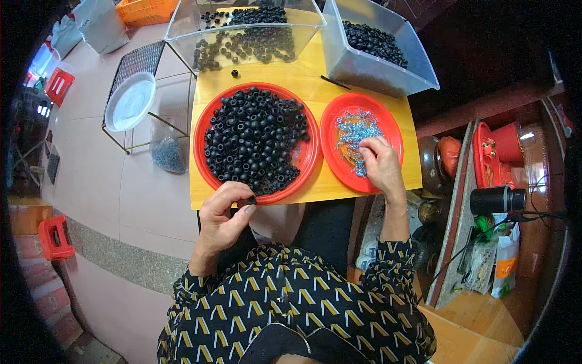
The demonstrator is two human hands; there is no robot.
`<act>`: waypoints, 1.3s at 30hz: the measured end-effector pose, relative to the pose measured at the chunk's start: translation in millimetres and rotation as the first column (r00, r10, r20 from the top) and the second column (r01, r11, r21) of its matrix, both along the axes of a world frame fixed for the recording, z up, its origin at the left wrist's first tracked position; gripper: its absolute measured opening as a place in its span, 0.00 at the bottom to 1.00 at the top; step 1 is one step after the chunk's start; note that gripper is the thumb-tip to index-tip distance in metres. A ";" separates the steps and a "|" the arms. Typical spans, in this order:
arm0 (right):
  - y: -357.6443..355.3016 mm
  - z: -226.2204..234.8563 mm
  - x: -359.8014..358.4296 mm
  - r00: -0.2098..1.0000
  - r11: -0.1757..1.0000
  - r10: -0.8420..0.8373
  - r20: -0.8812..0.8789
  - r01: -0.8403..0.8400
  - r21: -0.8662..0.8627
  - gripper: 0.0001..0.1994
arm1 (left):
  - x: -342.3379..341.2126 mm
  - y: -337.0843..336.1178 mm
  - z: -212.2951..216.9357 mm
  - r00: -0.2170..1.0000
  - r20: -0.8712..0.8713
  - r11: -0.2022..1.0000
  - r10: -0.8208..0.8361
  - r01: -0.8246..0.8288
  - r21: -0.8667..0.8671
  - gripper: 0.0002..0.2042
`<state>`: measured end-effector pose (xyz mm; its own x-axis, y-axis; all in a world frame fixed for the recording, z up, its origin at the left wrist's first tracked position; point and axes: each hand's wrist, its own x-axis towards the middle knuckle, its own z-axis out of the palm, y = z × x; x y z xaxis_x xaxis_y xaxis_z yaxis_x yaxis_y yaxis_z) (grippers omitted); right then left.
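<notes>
My left hand (225, 211) pinches a black bead (251, 199) between thumb and fingertips, just over the near rim of a round red tray (200, 159). That tray is heaped with black beads (254, 133) whose holes show. Over a smaller red plate (394, 124) to the right, my right hand (381, 162) has its fingertips closed together among small shiny blue-silver pieces (354, 128). Whether a piece is between those fingertips is too small to tell. Both dishes stand on a yellow wooden tabletop (324, 60).
Two clear plastic bins, one at the back (242, 36) and one at the back right (382, 67), hold more black beads. A loose bead (234, 73) and a thin dark stick (335, 82) lie between. Left stands a wire rack (136, 67) with a white basin (130, 101). Shelves (451, 242) flank the right.
</notes>
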<state>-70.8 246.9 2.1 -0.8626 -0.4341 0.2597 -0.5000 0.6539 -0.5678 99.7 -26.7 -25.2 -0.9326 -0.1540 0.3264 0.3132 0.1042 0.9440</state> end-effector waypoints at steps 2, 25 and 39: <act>-3.4 -1.3 3.7 1.000 0.999 -0.001 0.026 0.000 0.035 0.05 | 1.4 2.7 -1.3 0.999 0.052 0.989 -0.007 0.000 0.145 0.09; -35.3 -0.3 34.6 1.000 0.993 0.002 0.003 -0.002 -0.120 0.01 | 8.4 16.4 -14.4 0.913 0.087 0.320 -0.398 0.049 0.946 0.10; -101.0 17.4 106.7 0.819 0.823 0.488 0.302 -0.316 -0.471 0.06 | 15.2 23.7 -9.3 0.945 0.113 0.486 -0.307 0.053 0.872 0.10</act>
